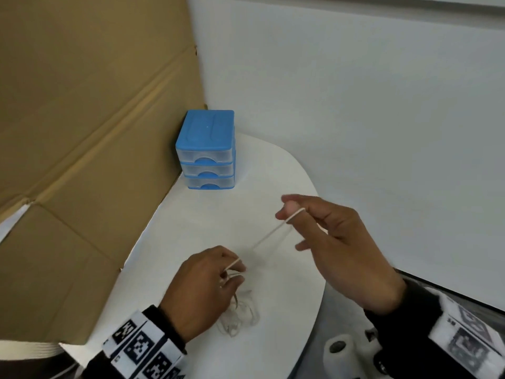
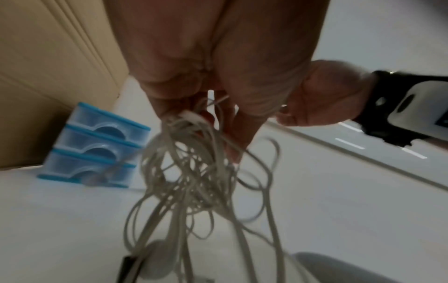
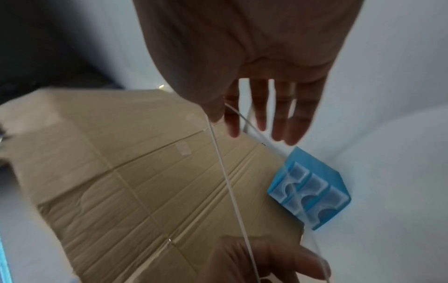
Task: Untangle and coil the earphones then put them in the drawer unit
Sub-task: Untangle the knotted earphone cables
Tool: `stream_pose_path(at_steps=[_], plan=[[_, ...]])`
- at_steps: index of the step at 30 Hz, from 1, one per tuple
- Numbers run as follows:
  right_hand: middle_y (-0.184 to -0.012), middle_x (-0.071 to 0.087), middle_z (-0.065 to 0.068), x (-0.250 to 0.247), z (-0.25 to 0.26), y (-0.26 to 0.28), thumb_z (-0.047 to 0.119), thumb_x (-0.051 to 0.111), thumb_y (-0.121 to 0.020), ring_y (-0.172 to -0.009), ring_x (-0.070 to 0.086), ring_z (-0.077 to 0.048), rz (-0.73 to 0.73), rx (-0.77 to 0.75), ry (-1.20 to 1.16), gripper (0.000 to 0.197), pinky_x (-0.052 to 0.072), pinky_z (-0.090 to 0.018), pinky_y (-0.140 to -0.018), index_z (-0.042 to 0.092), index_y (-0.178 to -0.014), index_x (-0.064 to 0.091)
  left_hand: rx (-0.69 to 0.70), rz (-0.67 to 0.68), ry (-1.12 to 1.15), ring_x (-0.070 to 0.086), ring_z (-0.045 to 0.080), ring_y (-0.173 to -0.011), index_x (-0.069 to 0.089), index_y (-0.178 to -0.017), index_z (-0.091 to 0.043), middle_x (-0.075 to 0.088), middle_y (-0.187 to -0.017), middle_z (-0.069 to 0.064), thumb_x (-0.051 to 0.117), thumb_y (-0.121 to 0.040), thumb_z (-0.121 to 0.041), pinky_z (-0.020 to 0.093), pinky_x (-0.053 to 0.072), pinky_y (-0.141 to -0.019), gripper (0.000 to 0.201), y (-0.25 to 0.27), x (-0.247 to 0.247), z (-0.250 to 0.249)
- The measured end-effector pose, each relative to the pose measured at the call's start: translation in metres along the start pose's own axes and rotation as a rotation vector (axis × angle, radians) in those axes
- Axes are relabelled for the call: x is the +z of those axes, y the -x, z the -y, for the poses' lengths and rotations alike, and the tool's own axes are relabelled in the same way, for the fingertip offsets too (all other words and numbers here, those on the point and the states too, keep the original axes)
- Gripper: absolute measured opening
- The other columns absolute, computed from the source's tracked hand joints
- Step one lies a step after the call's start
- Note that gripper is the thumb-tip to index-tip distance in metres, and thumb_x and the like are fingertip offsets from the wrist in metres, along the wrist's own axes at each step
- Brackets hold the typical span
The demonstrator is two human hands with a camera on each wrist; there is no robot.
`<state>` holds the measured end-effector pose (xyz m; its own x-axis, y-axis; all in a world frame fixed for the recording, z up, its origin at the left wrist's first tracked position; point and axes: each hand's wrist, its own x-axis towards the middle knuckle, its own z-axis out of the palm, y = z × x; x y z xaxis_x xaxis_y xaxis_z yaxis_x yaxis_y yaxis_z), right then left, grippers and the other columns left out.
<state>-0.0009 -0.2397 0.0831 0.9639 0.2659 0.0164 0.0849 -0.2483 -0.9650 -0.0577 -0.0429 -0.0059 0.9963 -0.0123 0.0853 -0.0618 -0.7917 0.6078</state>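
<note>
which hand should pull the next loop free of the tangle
Probably the right hand: it already pinches the taut strand, clear of the knot, while the left hand grips the earphones bundle, anchoring it above the table.

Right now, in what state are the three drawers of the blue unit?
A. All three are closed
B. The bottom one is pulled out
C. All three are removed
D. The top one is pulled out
A: in the head view all three fronts of the drawer unit sit flush, one above the other, none pulled out, while both hands are busy with the earphones.
</note>
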Motion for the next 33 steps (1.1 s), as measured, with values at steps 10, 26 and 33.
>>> stream_pose_path(at_steps=[10, 26, 33], plan=[[-0.112, 0.071, -0.006, -0.008, -0.007, -0.009, 0.023, 0.054, -0.098, -0.112, 0.065, -0.021, 0.04, 0.154, -0.341, 0.021, 0.055, -0.038, -0.088, 0.007, -0.089, 0.064, -0.255, 0.1, 0.004, 0.062, -0.001, -0.099, 0.066, -0.099, -0.041, 0.067, -0.105, -0.026, 0.063, -0.085, -0.049, 0.02, 0.045, -0.086, 0.016, -0.004, 0.012, 0.052], [-0.047, 0.054, 0.017, -0.01, -0.071, -0.012, 0.031, 0.062, -0.092, -0.043, 0.042, -0.003, 0.334, 0.242, 0.501, 0.025, 0.035, -0.019, -0.051, 0.016, -0.073, 0.068, -0.43, -0.052, 0.622, 0.072, 0.015, -0.086, 0.072, -0.098, -0.021, 0.076, -0.099, -0.005, 0.088, -0.063, -0.003, 0.03, 0.059, -0.08, 0.043, -0.014, -0.016, 0.021], [-0.095, 0.071, 0.013, 0.01, -0.057, 0.006, 0.044, 0.067, -0.084, -0.094, 0.062, -0.003, 0.471, 0.018, 0.462, 0.017, 0.047, -0.03, -0.092, 0.029, -0.09, 0.072, -0.373, -0.085, 0.662, 0.072, 0.01, -0.087, 0.07, -0.11, -0.023, 0.074, -0.104, -0.004, 0.085, -0.065, 0.0, 0.026, 0.06, -0.075, 0.053, -0.013, -0.019, 0.001]])
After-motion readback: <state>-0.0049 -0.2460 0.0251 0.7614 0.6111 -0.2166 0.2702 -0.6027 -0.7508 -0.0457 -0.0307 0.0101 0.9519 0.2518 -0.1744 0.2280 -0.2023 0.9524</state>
